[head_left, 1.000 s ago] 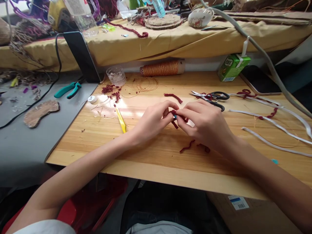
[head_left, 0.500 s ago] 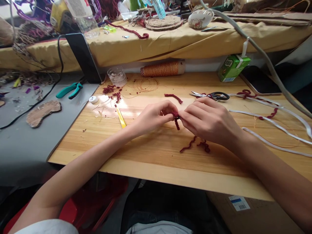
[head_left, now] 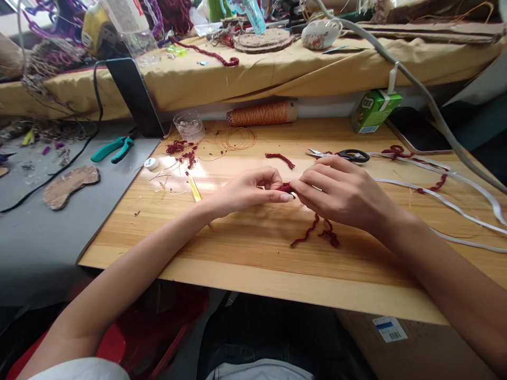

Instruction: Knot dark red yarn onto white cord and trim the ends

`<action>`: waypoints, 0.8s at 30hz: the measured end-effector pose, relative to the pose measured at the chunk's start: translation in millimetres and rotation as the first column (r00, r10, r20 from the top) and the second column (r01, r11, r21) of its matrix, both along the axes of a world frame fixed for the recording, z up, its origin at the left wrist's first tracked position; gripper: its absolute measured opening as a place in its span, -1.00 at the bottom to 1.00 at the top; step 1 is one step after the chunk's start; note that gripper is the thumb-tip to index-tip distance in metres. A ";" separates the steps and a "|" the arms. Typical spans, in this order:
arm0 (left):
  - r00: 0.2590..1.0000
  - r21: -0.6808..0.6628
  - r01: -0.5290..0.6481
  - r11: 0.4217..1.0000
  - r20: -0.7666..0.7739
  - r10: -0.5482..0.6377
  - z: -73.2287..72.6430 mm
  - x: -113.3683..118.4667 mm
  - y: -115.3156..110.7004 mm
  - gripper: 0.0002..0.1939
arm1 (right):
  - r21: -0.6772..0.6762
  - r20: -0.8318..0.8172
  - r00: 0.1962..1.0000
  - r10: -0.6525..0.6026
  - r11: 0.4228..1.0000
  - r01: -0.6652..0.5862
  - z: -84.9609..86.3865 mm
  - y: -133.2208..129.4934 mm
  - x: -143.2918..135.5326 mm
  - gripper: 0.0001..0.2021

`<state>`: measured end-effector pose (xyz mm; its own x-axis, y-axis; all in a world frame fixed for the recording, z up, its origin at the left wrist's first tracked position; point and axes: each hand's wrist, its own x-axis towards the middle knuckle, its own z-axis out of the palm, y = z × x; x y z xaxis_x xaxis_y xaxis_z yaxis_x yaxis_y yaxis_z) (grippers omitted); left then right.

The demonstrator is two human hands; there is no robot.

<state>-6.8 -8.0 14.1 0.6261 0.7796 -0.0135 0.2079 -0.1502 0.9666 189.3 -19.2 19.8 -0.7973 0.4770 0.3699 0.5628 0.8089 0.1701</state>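
Observation:
Above the wooden board (head_left: 237,264), my left hand (head_left: 253,187) pinches a small dark red yarn piece (head_left: 284,188) between thumb and fingers. My right hand (head_left: 338,192) is closed at the right end of that same piece, its fingertips close to my left thumb. The fingers partly hide the piece. A short red yarn length (head_left: 280,158) lies just beyond the hands. Nearer me, thin red yarn strands (head_left: 307,237) lie below my right hand. Black-handled scissors (head_left: 354,155) rest behind my right hand.
Teal pliers (head_left: 113,149) and a phone (head_left: 137,97) are at left. An orange thread spool (head_left: 261,113), clear cup (head_left: 189,125), yellow cutter (head_left: 194,188) and red scraps (head_left: 186,150) lie around the board. Green carton (head_left: 374,111) and white cords (head_left: 455,203) are at right.
The red yarn end that hung below my fingertips no longer shows. My left thumb now extends along the piece toward my right hand. The view has shifted slightly.

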 end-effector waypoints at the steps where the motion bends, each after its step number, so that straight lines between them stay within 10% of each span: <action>1: 1.000 -0.010 -0.010 1.000 0.018 0.010 -0.5 -0.1 0.4 -0.70 | 0.005 -0.001 1.000 -0.002 1.000 0.002 0.2 0.4 -0.2 -0.71; 9: 0.971 -0.055 -0.137 0.989 0.188 0.145 -5.3 -2.5 5.0 -0.79 | -0.060 -0.186 0.982 -0.040 0.998 0.029 -5.3 2.3 -1.5 -0.80; 17: 1.000 0.015 -0.023 1.000 -0.016 0.024 2.1 -2.9 3.3 -0.77 | -0.204 -0.360 0.912 -0.197 0.970 0.129 -8.9 2.6 -5.0 -0.84; 24: 0.980 0.069 -0.174 0.982 -0.081 0.180 1.0 -2.2 5.0 -0.76 | -0.261 -0.417 0.878 -0.234 0.956 0.131 -8.4 2.1 -5.3 -0.76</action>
<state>-9.0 -3.0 15.1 0.4767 0.8790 -0.0099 0.3187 -0.1623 0.9339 184.0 -17.1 11.4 -0.4674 0.7074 0.5302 0.6788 0.6714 -0.2975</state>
